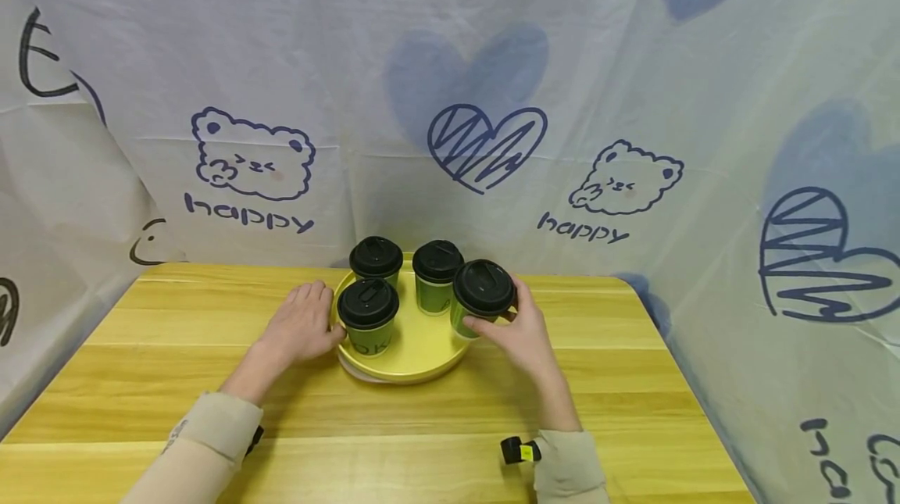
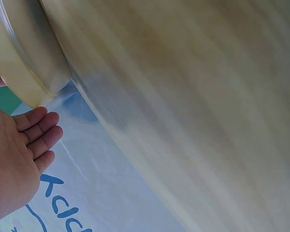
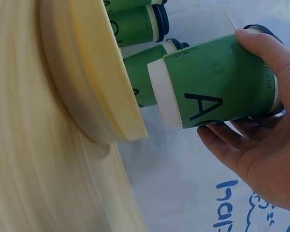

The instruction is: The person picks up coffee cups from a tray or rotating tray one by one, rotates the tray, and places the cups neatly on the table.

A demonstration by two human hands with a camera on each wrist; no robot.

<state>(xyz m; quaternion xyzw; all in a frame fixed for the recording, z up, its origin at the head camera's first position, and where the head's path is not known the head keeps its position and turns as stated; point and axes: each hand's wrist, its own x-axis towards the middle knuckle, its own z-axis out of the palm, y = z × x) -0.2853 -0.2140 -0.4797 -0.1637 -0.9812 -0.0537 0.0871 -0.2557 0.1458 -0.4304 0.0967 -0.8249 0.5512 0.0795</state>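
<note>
My right hand (image 1: 520,330) grips a green paper cup (image 3: 217,82) with a black lid (image 1: 483,286), thumb on one side and fingers on the other. In the right wrist view the cup's white base is raised off the round yellow tray (image 1: 422,355), at the tray's right edge. Beside the tray's left rim is my left hand (image 1: 304,322), its fingers loosely extended and its thumb at the rim near the front left cup (image 1: 369,338). The left wrist view shows the fingers (image 2: 44,137) by the tray's edge (image 2: 26,82).
Two more lidded green cups stand on the tray, one back left (image 1: 376,258) and one back right (image 1: 433,293). A pale round base (image 1: 362,373) shows under the tray. The wooden table (image 1: 394,449) meets a printed white cloth (image 1: 366,176) behind.
</note>
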